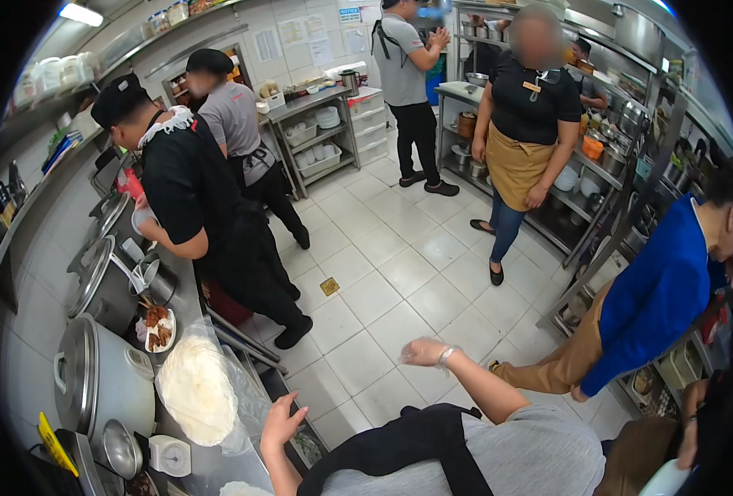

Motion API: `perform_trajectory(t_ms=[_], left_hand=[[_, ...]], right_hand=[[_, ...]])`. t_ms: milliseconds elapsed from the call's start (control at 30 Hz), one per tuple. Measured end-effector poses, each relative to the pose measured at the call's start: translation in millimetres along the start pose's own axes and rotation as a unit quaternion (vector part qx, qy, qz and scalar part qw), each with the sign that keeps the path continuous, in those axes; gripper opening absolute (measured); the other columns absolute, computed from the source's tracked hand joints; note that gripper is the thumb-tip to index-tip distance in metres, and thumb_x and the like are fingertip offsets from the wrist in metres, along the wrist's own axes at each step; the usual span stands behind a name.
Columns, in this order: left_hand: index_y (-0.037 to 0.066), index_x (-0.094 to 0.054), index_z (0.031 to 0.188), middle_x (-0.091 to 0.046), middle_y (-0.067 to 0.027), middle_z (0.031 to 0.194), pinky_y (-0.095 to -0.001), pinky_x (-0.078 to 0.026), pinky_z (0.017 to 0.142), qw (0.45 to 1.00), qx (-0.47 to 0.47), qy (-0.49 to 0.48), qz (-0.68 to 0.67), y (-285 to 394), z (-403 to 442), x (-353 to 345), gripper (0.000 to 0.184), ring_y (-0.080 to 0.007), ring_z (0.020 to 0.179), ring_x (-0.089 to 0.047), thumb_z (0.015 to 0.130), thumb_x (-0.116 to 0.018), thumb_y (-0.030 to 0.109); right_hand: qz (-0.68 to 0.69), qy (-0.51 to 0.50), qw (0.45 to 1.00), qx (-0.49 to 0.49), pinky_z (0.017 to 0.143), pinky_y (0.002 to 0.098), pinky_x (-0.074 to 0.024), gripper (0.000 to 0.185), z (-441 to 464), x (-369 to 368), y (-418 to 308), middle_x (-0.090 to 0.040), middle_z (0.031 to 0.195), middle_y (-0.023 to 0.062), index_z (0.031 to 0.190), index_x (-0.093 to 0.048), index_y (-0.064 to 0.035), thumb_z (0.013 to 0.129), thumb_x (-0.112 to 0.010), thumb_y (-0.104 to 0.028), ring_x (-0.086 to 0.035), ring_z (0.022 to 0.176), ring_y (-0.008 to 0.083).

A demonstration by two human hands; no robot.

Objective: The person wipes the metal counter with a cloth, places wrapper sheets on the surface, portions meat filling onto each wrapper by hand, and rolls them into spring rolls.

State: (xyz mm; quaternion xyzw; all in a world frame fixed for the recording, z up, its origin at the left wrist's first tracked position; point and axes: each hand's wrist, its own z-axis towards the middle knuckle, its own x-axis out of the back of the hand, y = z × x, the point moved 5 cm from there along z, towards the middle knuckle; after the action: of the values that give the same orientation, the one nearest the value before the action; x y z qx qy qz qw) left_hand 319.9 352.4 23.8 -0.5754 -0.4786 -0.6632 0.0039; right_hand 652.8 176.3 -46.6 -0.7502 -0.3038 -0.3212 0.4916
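My left hand looks bare and is raised beside the counter's edge, its fingers apart and nothing in it. My right hand wears a clear plastic glove, gathered at the wrist. It hangs over the floor with its fingers curled together, and I see nothing held in it. Left of my left hand, a large flat pale round mass like dough lies on a clear plastic sheet. Behind it on the counter stands a white dish of browned food pieces.
Large lidded pots line the left counter beside a white kitchen scale and a metal bowl. A person in black works farther along. Another in blue bends at the right shelves. Several others stand beyond the tiled floor.
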Motion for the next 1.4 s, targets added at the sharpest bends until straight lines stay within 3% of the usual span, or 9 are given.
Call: perform_trajectory(t_ms=[267,400,567,733,800,833,900,1067,1400], left_hand=[[0.001,-0.057,0.123,-0.061,-0.023,0.118,-0.0419,-0.047,0.092,0.991,0.027,-0.134,-0.001,-22,4,-62,0.054,-0.0375,0.109,-0.059,0.083,-0.066,0.036],[0.001,-0.057,0.124,-0.06,-0.0243,0.12,-0.0424,-0.047,0.092,0.986,0.009,-0.169,-0.009,-24,6,-73,0.055,-0.0387,0.108,-0.059,0.084,-0.065,0.039],[0.001,-0.057,0.124,-0.061,-0.0233,0.12,-0.0422,-0.046,0.095,0.99,-0.018,-0.14,0.007,-4,25,-39,0.056,-0.0389,0.111,-0.058,0.084,-0.064,0.04],[0.001,-0.053,0.128,-0.056,-0.023,0.127,-0.0417,-0.04,0.102,0.983,-0.098,-0.155,0.026,38,53,-32,0.058,-0.0374,0.121,-0.05,0.086,-0.063,0.04],[0.0,-0.053,0.128,-0.056,-0.023,0.127,-0.0414,-0.04,0.102,0.981,-0.128,-0.149,0.008,66,59,-30,0.058,-0.0373,0.122,-0.05,0.087,-0.062,0.039],[0.0,-0.052,0.128,-0.055,-0.023,0.128,-0.0411,-0.04,0.102,0.978,-0.155,-0.139,-0.007,79,59,-29,0.057,-0.0371,0.122,-0.049,0.087,-0.062,0.039],[0.0,-0.052,0.129,-0.055,-0.0229,0.127,-0.041,-0.04,0.102,0.975,-0.168,-0.144,-0.032,90,50,-35,0.056,-0.0371,0.121,-0.05,0.088,-0.061,0.038],[0.0,-0.051,0.129,-0.056,-0.023,0.126,-0.0405,-0.041,0.101,0.984,-0.118,-0.094,-0.096,50,-13,5,0.053,-0.0364,0.119,-0.052,0.089,-0.06,0.035],[-0.001,-0.054,0.125,-0.058,-0.0215,0.122,-0.0411,-0.04,0.1,0.937,0.196,0.288,-0.017,-31,-237,90,0.049,-0.0374,0.115,-0.052,0.086,-0.061,0.028]], right_hand=[[0.406,0.135,0.888,0.166,0.094,0.0319,-0.0443,0.044,-26,135,-99,-0.063,0.118,0.0096,0.122,-0.059,-0.0005,0.098,-0.049,-0.036,-0.057,0.103,0.0193],[0.281,0.298,0.874,0.263,0.098,0.0318,-0.0421,0.041,-95,247,-125,-0.06,0.125,0.0084,0.127,-0.057,-0.0027,0.097,-0.052,-0.03,-0.055,0.113,0.0172],[0.435,0.503,0.644,0.379,0.085,0.0349,-0.0519,0.036,-162,320,-131,-0.065,0.111,0.0159,0.12,-0.057,0.003,0.1,-0.045,-0.024,-0.065,0.1,0.0224],[0.697,0.272,0.579,0.324,0.073,0.0326,-0.0515,0.025,-49,208,-124,-0.062,0.092,0.0074,0.098,-0.059,-0.0058,0.099,-0.047,-0.027,-0.06,0.081,0.0181],[0.841,0.039,0.497,0.211,0.072,0.0332,-0.0536,0.025,34,99,-115,-0.064,0.091,0.0092,0.096,-0.061,-0.0036,0.097,-0.049,-0.026,-0.063,0.079,0.021],[0.925,-0.07,0.345,0.142,0.072,0.033,-0.0541,0.02,49,57,-131,-0.064,0.089,0.0095,0.095,-0.061,-0.0024,0.096,-0.052,-0.02,-0.064,0.079,0.0215],[0.959,-0.104,0.263,0.031,0.073,0.0328,-0.0546,0.012,66,11,-152,-0.065,0.088,0.0095,0.096,-0.06,-0.002,0.093,-0.055,-0.012,-0.065,0.082,0.0209],[0.899,-0.115,0.404,0.126,0.08,0.032,-0.0539,0.01,88,43,-200,-0.066,0.093,0.0085,0.098,-0.063,-0.0039,0.092,-0.054,-0.004,-0.064,0.088,0.0213],[0.793,-0.364,0.47,0.134,0.074,0.0291,-0.0532,0.009,117,-50,-388,-0.063,0.087,0.0029,0.091,-0.061,-0.0106,0.095,-0.058,-0.018,-0.062,0.078,0.0149]])
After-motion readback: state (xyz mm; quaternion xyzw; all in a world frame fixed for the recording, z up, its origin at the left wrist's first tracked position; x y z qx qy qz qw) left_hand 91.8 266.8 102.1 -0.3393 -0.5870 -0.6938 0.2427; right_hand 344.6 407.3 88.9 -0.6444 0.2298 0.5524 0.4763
